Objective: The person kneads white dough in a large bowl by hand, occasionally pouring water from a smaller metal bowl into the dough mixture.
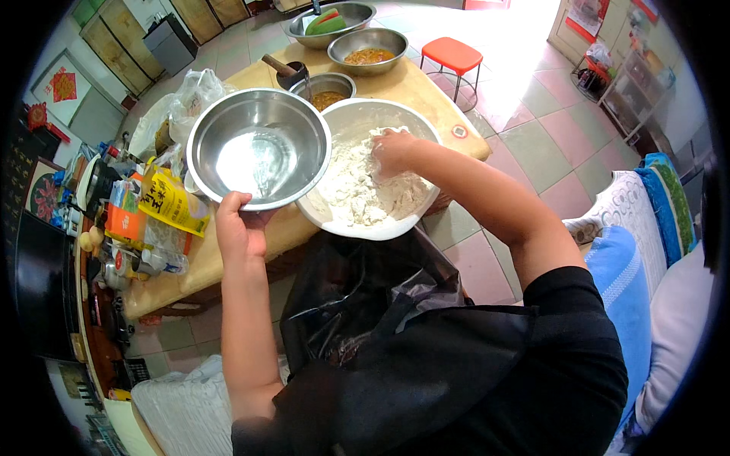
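My left hand (242, 228) grips the near rim of a stainless steel bowl (259, 148), held up at the left of a large white basin (379, 108). The steel bowl's shiny inside shows what may be a little clear liquid; I cannot tell for sure. Clumpy flour dough (365, 194) lies in the white basin. My right hand (393, 153) is in the basin with its fingers down in the flour, some of them hidden. Whether it grasps a clump cannot be told.
Behind the basin stand a small steel bowl of brown sauce (328, 100), a dark mortar with a wooden pestle (279, 65), a steel bowl of orange-brown food (368, 56) and one with a green vegetable (325, 23). Bags (174, 199) crowd the wooden table's left. A red stool (451, 54) stands beyond.
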Motion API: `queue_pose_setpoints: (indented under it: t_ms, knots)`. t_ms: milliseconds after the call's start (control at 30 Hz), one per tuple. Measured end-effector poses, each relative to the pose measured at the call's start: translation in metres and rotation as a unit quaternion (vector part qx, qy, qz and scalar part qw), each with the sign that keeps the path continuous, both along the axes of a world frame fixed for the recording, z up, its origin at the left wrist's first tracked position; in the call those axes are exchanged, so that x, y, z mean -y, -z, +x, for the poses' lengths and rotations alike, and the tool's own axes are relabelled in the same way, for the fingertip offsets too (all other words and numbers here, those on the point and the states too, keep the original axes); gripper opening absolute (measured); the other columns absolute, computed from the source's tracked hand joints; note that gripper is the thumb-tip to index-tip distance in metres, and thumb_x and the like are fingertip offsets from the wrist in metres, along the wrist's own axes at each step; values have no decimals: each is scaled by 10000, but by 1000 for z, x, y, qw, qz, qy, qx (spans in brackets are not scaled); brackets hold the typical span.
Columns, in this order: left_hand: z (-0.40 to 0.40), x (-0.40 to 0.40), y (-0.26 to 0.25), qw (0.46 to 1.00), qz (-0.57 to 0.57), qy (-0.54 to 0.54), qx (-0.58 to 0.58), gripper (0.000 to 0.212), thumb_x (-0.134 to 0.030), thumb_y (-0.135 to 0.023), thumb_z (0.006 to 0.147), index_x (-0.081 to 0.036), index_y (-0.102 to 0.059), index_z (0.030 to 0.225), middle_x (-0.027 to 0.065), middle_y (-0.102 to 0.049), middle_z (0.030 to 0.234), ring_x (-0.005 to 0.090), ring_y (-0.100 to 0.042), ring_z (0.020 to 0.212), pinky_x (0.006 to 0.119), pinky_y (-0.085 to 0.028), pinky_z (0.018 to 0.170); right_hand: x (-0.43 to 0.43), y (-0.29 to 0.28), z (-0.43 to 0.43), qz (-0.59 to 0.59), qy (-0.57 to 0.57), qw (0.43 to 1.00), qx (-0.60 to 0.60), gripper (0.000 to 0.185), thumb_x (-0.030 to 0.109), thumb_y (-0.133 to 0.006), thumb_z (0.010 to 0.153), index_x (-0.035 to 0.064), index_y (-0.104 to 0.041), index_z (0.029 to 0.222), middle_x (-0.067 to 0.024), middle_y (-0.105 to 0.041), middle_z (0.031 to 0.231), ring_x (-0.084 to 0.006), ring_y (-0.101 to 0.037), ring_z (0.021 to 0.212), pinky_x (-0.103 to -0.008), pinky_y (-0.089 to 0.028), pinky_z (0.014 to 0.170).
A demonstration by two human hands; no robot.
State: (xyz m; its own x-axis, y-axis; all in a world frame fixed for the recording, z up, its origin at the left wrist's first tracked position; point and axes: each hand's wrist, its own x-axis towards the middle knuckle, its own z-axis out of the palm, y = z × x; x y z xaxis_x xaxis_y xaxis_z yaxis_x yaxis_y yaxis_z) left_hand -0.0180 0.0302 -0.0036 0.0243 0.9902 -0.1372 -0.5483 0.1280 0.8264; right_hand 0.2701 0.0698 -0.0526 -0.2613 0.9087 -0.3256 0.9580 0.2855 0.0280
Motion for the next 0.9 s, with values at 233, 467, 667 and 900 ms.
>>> queue_pose_setpoints:
  t_ms: [233,467,667,900]
  knots:
    - [12,-13,1,995,33,-52,-77,456,-45,-509,673,-28,-448,1125,123,-533,1016,264,-577,871,435,-544,684,8,12,1,31,10,999,-21,526,463,-603,713,148,-605,1135,-77,-440,1288,-302,-396,1189,-487,-352,963]
    - [9,-15,0,996,28,-56,-66,481,-51,-506,668,-15,-429,1141,126,-525,1051,266,-572,899,434,-537,716,8,10,-3,18,15,999,-23,525,454,-597,720,158,-592,1154,-84,-446,1282,-308,-396,1186,-494,-355,959]
    - [0,-8,4,999,2,-43,11,553,-49,-497,654,18,-381,1191,162,-501,1107,320,-553,974,491,-528,789,17,1,-21,24,-34,994,-100,492,409,-626,716,155,-598,1137,-108,-450,1276,-309,-402,1187,-498,-379,925]
    - [6,7,4,997,-6,-11,71,607,-74,-469,650,12,-362,1241,181,-494,1164,344,-547,1028,501,-543,791,19,21,-78,-34,-176,984,2,535,339,-615,737,141,-531,1227,-111,-361,1373,-294,-370,1227,-484,-317,987]
